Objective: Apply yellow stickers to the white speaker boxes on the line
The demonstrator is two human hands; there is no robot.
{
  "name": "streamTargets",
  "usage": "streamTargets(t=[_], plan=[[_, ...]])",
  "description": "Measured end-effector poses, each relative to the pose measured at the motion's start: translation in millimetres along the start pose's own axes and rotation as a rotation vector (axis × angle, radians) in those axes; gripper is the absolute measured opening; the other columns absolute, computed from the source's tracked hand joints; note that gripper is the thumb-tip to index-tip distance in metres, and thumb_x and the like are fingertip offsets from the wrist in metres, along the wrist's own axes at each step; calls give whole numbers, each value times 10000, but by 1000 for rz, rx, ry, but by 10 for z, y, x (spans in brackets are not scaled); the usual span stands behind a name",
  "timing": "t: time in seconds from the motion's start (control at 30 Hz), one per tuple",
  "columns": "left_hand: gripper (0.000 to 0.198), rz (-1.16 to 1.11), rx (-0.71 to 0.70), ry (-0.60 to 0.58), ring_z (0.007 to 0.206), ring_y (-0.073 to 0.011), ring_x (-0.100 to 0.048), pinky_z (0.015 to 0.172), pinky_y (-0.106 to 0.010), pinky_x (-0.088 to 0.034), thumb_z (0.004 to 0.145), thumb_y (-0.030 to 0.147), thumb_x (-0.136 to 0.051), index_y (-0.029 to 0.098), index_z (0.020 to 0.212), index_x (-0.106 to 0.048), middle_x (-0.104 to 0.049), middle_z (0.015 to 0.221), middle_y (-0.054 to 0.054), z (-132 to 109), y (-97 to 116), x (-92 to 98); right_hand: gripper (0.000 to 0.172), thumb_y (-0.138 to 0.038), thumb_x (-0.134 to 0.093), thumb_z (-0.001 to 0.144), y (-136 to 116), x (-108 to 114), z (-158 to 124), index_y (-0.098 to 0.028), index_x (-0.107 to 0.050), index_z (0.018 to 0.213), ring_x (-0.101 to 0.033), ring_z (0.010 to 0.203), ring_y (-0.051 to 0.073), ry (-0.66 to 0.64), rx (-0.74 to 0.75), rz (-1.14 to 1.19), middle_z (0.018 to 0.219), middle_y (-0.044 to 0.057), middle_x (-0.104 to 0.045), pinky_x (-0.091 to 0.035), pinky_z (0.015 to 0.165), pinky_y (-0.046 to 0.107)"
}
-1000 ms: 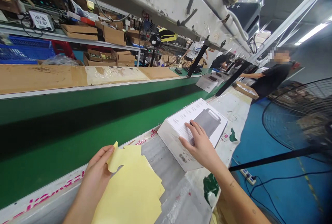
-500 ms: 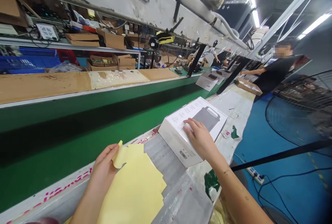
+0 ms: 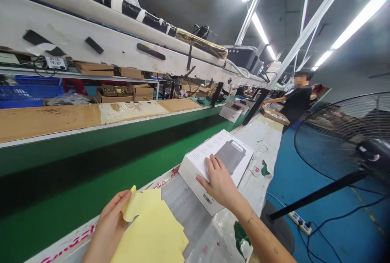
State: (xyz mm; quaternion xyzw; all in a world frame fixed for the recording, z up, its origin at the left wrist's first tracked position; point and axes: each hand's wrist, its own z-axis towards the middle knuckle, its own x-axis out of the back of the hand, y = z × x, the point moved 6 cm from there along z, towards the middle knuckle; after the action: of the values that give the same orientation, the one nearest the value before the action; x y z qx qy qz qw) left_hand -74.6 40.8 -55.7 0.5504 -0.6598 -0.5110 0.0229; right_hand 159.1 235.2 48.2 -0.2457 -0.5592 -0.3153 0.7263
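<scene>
My left hand (image 3: 111,218) pinches the curled corner of a yellow paper sheet (image 3: 152,230), one of a fanned stack lying on the plastic-covered ledge. My right hand (image 3: 217,177) rests on the top of a white product box (image 3: 195,159), fingers spread and nothing held in them. The box lies flat, with a dark grey appliance picture on its top face and a barcode on the side nearest me. My palm and wrist hide part of its near edge.
A green conveyor belt (image 3: 128,161) runs along the left of the ledge. White boxes (image 3: 230,111) stand farther down the belt. On the right are a floor fan (image 3: 350,141) and a power strip (image 3: 300,223). A person (image 3: 294,98) stands at the far right. A metal beam (image 3: 122,54) crosses above.
The camera view has tilted up, so the scene sits lower. My right hand has shifted slightly toward the near side of the box, its thumb now over the edge. My left hand still pinches the sheet.
</scene>
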Motion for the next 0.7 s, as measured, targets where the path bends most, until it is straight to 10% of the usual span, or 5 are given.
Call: streamTargets(t=[0.13,0.37,0.5,0.7], plan=[[366,6,2,-17,668,-167,-630,532,-223,-530,581,253,-912,221,868,-687,-673,820,-5,23,-9,6,841,-529,-641,883,20,2,6,-23,-351,1490,-228,1475,447,-140,-5,47,1582,284,-265,-319,1162,577],[116,-183,-69,75,643,-165,-640,556,-227,-532,723,94,-745,150,807,-687,-682,761,-39,-31,91,-80,780,-286,-770,781,-37,66,-76,-44,-403,1426,-324,1401,512,4,32,5,1510,321,-347,-353,1092,666],[71,-349,-198,160,756,-134,-657,721,-220,-537,809,107,-672,169,774,-668,-703,845,-18,41,140,-5,451,-239,-602,915,-677,187,-588,-182,-460,1339,-424,1355,386,205,236,335,1423,225,-414,-459,1048,581],[77,-479,-225,167,732,-143,-652,718,-255,-516,854,131,-633,161,784,-644,-693,820,-33,87,147,26,156,-100,-451,942,-1853,-89,-1446,-220,-506,1026,-610,969,167,-285,675,865,1007,53,-563,-530,1029,369]])
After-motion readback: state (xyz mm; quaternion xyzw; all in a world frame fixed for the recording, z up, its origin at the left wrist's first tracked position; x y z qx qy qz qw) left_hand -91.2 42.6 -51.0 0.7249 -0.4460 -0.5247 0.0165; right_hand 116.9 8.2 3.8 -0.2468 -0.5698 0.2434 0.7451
